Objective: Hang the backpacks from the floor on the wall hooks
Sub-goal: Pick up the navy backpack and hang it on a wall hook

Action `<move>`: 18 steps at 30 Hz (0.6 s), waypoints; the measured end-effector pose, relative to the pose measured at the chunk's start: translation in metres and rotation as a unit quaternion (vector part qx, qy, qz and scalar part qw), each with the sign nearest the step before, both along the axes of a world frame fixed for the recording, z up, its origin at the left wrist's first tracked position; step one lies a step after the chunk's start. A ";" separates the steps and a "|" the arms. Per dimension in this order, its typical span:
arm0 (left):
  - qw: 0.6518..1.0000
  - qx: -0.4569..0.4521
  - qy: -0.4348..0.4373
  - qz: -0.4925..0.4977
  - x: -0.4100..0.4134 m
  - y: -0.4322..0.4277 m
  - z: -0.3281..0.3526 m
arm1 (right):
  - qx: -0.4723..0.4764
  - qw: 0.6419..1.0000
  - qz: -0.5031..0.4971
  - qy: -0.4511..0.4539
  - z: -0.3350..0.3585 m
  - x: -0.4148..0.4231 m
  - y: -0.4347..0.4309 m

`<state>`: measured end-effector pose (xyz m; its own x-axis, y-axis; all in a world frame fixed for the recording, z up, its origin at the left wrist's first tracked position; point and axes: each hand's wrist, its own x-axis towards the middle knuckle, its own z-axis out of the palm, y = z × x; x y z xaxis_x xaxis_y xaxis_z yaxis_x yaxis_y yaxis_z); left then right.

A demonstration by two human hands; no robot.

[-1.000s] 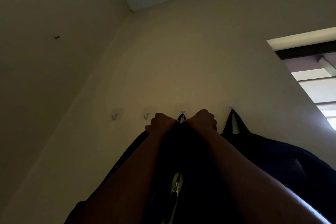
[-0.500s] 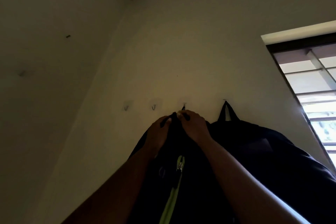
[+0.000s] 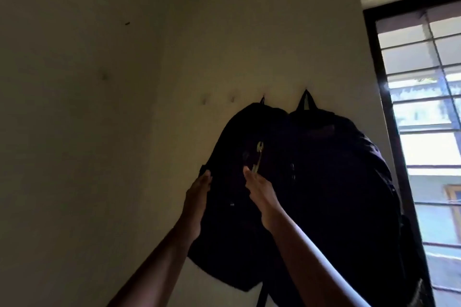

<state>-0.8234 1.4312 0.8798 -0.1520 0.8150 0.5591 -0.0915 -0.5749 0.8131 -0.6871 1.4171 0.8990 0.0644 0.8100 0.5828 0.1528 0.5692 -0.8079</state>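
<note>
At wall [image 3: 224,32] | left hand [image 3: 197,197] flat on backpack [image 3: 234,227]; right hand [image 3: 259,192] flat, seemingly touching

I can't make out the 2 bare hooks [image 3: 205,100], too small & blurry. Right backpack [image 3: 349,182] runs off the btm edge, window [image 3: 424,132] off the right. Left backpack [image 3: 237,207] loop [image 3: 262,100]: too dark to tell how it sits.

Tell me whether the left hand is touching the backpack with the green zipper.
Touching. The head view shows the left hand flat against the left edge of the backpack, with no gap.
</note>
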 end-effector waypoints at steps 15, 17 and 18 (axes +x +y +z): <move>0.956 -0.245 0.035 0.159 -0.082 -0.202 -0.290 | -0.279 0.950 0.131 0.055 -0.283 -0.070 -0.176; 0.944 -0.287 0.018 0.160 -0.093 -0.230 -0.328 | -0.317 0.937 0.134 0.055 -0.318 -0.081 -0.193; 0.939 -0.304 0.012 0.158 -0.096 -0.241 -0.344 | -0.332 0.932 0.137 0.053 -0.334 -0.084 -0.200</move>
<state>-0.9199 1.1907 0.5357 -0.4332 0.9012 0.0111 0.0273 0.0008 0.9996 -0.7716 1.2171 0.5651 -0.1699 0.9842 -0.0501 -0.0247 -0.0550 -0.9982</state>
